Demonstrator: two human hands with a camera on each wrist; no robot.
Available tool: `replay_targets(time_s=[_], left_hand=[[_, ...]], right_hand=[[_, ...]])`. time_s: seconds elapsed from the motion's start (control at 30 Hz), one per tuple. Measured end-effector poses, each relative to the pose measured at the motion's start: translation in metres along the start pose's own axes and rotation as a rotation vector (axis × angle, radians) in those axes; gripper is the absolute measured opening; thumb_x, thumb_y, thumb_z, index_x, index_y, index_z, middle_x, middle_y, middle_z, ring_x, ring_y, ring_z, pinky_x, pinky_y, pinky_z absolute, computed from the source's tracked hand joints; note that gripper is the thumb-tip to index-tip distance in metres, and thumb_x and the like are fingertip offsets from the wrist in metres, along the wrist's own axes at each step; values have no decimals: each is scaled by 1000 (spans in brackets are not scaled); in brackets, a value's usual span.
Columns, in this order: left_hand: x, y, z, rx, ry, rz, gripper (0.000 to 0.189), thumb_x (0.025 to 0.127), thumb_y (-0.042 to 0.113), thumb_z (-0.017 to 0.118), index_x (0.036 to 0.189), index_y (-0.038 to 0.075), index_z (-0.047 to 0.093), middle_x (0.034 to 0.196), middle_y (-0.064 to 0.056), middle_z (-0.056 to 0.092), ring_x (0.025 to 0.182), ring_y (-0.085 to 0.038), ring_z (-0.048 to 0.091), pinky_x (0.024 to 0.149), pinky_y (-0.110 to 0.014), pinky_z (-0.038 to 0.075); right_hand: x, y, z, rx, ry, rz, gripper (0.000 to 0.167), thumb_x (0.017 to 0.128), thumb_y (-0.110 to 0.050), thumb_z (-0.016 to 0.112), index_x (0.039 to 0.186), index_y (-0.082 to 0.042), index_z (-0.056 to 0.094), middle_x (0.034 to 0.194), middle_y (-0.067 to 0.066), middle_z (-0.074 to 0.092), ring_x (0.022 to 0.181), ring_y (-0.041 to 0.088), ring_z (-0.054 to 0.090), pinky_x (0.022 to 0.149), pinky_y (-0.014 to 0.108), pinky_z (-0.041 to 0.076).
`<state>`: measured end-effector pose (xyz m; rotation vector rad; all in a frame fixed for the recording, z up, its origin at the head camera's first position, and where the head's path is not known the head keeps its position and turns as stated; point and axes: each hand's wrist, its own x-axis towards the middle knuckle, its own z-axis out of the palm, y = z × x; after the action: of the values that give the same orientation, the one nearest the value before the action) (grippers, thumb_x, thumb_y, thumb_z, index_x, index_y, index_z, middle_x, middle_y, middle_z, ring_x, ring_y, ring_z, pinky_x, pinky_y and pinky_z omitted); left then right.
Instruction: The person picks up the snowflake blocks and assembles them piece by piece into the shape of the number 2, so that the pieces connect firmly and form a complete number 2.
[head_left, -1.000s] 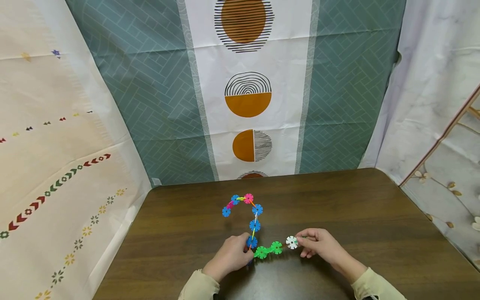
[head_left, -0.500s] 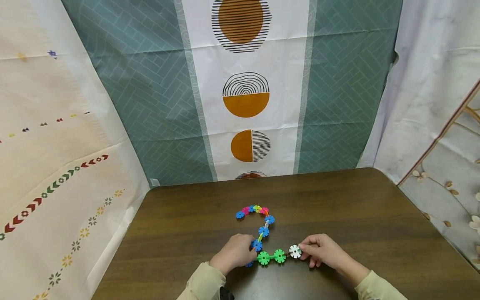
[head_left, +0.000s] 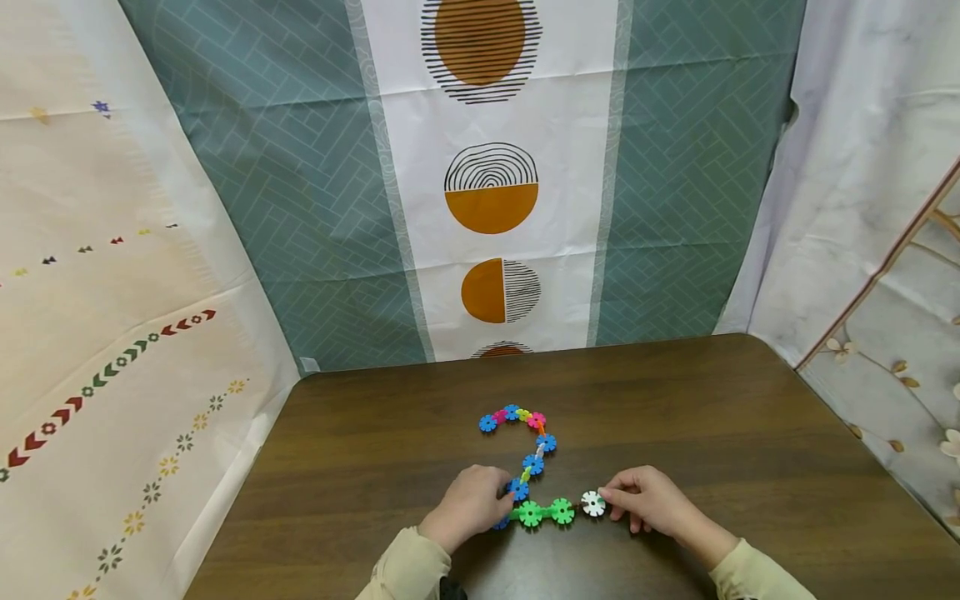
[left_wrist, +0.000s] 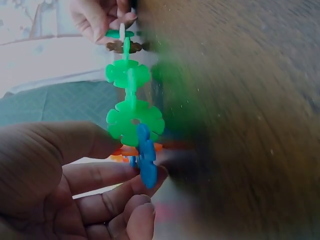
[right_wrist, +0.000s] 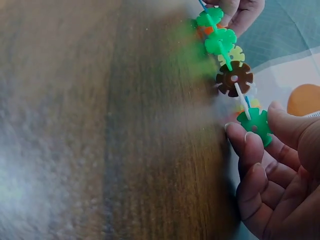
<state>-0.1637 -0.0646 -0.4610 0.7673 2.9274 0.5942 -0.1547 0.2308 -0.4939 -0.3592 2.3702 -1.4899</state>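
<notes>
A chain of slotted plastic snowflake discs (head_left: 533, 464) lies on the table, curving at its far part and running straight along its near part. My left hand (head_left: 468, 504) grips its lower left corner, thumb and fingers around an orange disc (left_wrist: 129, 150) beside a blue disc (left_wrist: 146, 162) and a green disc (left_wrist: 120, 127). At the right end my right hand (head_left: 648, 500) pinches a green end disc (right_wrist: 256, 125) between thumb and fingers. A white disc (head_left: 593, 503) joins that to a brown disc (right_wrist: 234, 78). My left fingers partly hide the corner.
The dark wooden table (head_left: 375, 433) extends around the chain, its far edge near a patterned green and white cloth (head_left: 315, 208). Pale printed cloths hang at the left (head_left: 135, 333) and right (head_left: 862, 208).
The chain's far curve has come down to the table and swung right. Both hands have shifted slightly right, keeping their hold on the corner and the end disc.
</notes>
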Motion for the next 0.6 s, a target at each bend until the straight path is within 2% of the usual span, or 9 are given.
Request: replay_targets(time_s=[0.1, 0.17, 0.37, 0.47, 0.6], left_hand=[[0, -3, 1, -35, -11, 6, 34, 90, 18, 68, 62, 16, 50, 51, 10, 33, 48, -4, 33, 48, -21, 28], [0, -5, 2, -49, -17, 9, 28, 91, 20, 68, 66, 15, 56, 52, 11, 35, 50, -4, 33, 49, -21, 28], [-5, -13, -1, -126, -17, -44, 16, 93, 29, 67, 84, 15, 65, 60, 10, 43, 55, -6, 38, 52, -24, 33], [-11, -19, -5, -158, 13, -72, 19, 93, 31, 67, 94, 12, 69, 63, 9, 47, 57, -6, 40, 53, -25, 35], [-21, -30, -10, -159, 97, -114, 29, 93, 28, 67, 111, 6, 70, 82, 6, 65, 70, -10, 56, 63, -31, 47]], right_hand=[[0, -1, 0, -12, 6, 4, 23, 95, -30, 65, 92, -8, 72, 70, 6, 66, 48, 16, 54, 40, 27, 42], [-1, -1, 0, -16, 6, 5, 23, 95, -30, 65, 92, -8, 72, 70, 6, 66, 48, 16, 55, 39, 27, 42], [-4, -2, -4, -70, 27, 18, 29, 97, -35, 60, 98, -8, 71, 71, 4, 65, 50, 20, 56, 42, 31, 45], [-5, -3, -7, -146, 64, 21, 32, 98, -38, 56, 98, -10, 70, 71, 1, 64, 53, 20, 57, 44, 33, 46], [-5, -6, -10, -307, 182, 13, 33, 99, -41, 55, 86, -16, 70, 66, -5, 60, 54, 13, 54, 50, 29, 44]])
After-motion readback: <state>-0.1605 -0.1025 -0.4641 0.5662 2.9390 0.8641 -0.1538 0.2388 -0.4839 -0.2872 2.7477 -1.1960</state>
